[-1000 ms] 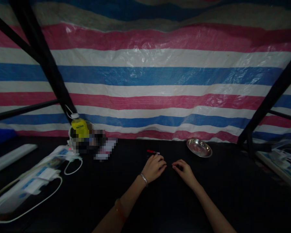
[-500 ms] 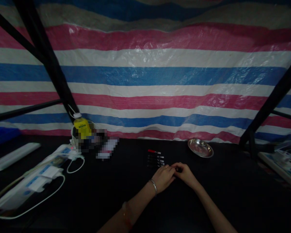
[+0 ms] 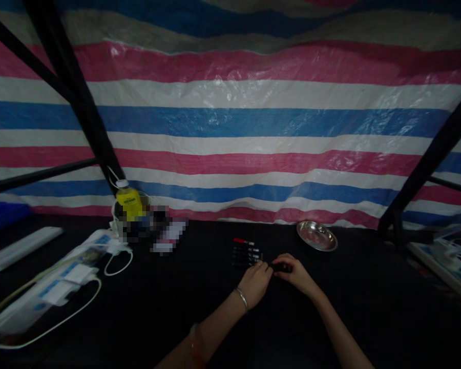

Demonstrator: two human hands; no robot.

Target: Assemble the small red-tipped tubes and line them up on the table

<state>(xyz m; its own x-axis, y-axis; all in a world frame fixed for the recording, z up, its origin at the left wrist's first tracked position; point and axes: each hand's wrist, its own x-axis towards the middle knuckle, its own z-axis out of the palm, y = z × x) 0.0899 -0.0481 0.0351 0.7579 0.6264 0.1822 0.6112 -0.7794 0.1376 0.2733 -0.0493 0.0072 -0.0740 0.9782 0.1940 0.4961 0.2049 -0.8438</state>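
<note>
From the head view, we see a striped sheet [image 3: 253, 123] beyond the fingers and a metal dish [image 3: 317, 236] past the right ones, well apart. A yellow bottle [image 3: 130, 203] and a white power strip [image 3: 67, 282] lie far to the left of the fingers, on the black desk [image 3: 284, 333]. Just beyond the left fingers lie a red pen [image 3: 244, 241] and a stack of dark pens [image 3: 246, 255]; our left hand [image 3: 255, 283] partly covers the nearest. Its fingers are bent; we cannot tell whether they grip anything. Our right hand [image 3: 295, 274] curls thumb and fingers around a dark gap, and we cannot tell what is held there. We count one dish, one bottle, one red pen and seemingly three dark pens.
</note>
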